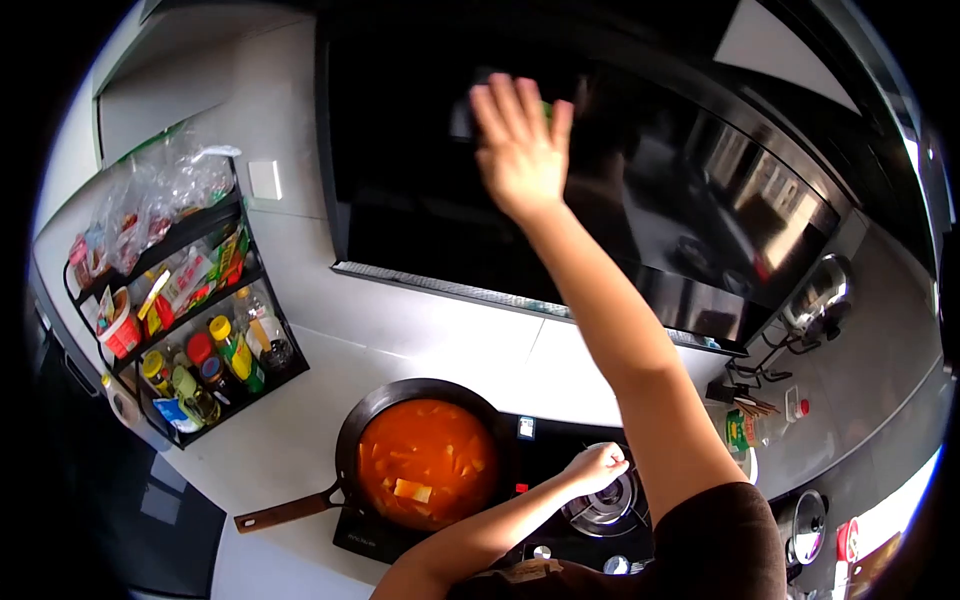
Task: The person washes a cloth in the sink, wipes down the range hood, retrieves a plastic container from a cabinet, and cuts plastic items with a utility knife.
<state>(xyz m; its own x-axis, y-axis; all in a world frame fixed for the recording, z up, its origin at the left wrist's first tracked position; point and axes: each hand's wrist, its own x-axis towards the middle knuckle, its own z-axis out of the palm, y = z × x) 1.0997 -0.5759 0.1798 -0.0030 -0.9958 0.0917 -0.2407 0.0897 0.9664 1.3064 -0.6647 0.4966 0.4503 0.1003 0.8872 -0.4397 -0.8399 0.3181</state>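
Right hand point(521, 150) is reaching to hood panel point(610, 175), grip apart; left hand point(598, 468) is hovering near stove point(560, 437)'s right edge, grip together.

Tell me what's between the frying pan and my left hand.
In the head view, black stovetop shows between the frying pan and your left hand, with a small label toward the back.

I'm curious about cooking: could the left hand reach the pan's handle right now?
Probably yes: the left hand is near the burner, and nothing visible blocks the handle, which juts out over the counter.
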